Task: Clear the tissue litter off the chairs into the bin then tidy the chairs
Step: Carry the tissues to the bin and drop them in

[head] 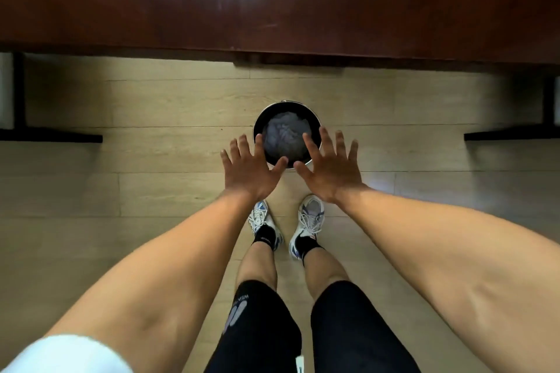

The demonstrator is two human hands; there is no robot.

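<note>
Seen from above, the left hand (251,168) and the right hand (328,168) hover side by side over the near rim of the round bin (257,127), both with fingers straight and spread, palms down, holding nothing. Crumpled tissue (285,138) lies inside the bin, filling much of its floor (greyish in the shade of the dark wall). The splayed, empty fingers directly above the opening fit a drop into the bin rather than a reach for it, so the litter step appears largely done. The bin stands on the pale plank floor (151,160) just ahead of the person's shoes (309,221), close to the edge of the dark wooden table (272,3), presumably for easy reach. No chairs can be made out, so tidying them apparently remains.
</note>
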